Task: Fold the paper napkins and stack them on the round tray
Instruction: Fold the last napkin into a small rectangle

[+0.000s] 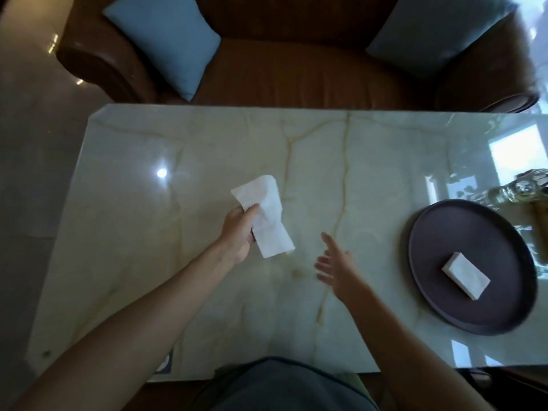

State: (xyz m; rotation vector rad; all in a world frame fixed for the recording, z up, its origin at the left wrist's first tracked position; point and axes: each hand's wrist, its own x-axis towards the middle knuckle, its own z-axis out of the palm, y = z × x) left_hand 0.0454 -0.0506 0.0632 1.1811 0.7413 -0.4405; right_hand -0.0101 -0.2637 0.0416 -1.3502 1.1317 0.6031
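Note:
My left hand (238, 232) grips a white paper napkin (267, 212) above the middle of the marble table; the napkin is a long, loosely folded strip, slightly crumpled. My right hand (336, 266) hovers to its right, fingers spread and straight, holding nothing and apart from the napkin. At the right of the table lies a dark round tray (439, 241). A small stack of folded white napkins (465, 275) sits near the tray's centre.
The pale marble table (178, 149) has a glossy top with glare spots. A glass object (525, 186) stands beyond the tray at the right edge. Behind the table is a brown leather sofa (296, 69) with two blue cushions (169, 43).

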